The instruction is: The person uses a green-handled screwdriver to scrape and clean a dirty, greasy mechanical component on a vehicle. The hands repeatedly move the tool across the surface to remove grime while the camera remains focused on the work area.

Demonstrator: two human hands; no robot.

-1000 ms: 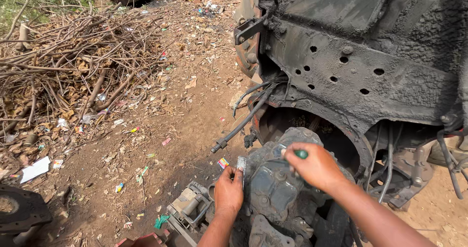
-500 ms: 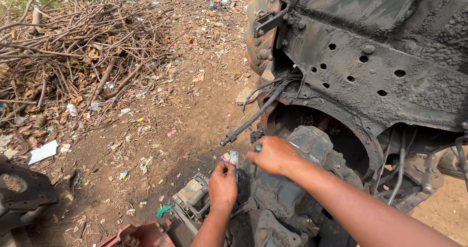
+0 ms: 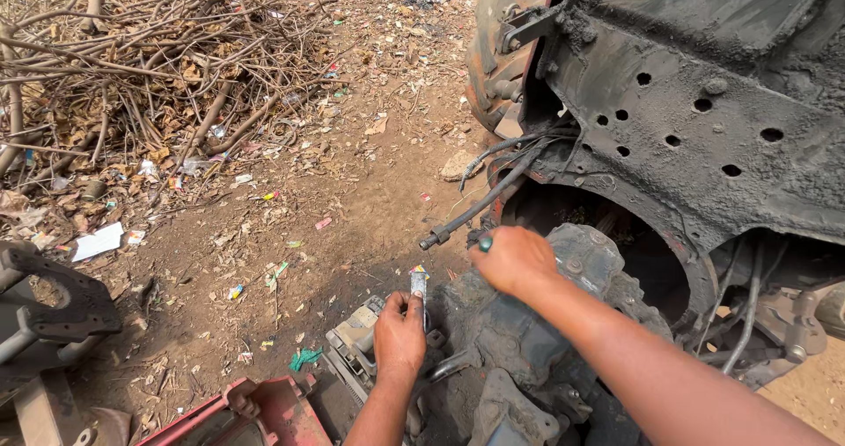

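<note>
- Hands worked together at the front end of a grimy, grease-blackened gearbox housing (image 3: 519, 349), which sat on the dirt below the open bell-shaped mouth of the tractor body (image 3: 704, 120).
- The left hand (image 3: 400, 331) was closed around a small metal tool (image 3: 419, 283), its tip pointing up, held just at the housing's front edge.
- The right hand (image 3: 515, 259) lay curled over the top of the housing with a small green-tipped part (image 3: 485, 244) showing between the fingers; whether it gripped that part or only pressed on it could not be told.
- A black hose (image 3: 480, 204) hung down from the tractor body, its free end close above the right hand but apart from it.
- The step in hand seemed to be fitting or loosening something small on the housing's upper front, one hand steadying, the other bringing the tool.
- The next move would likely have called for bringing the tool's tip to the spot under the right hand and keeping the hose clear of the fingers.
- A red metal frame (image 3: 255, 411) lay near the lower edge, a heap of dry branches (image 3: 150, 67) well apart on the littered ground.
</note>
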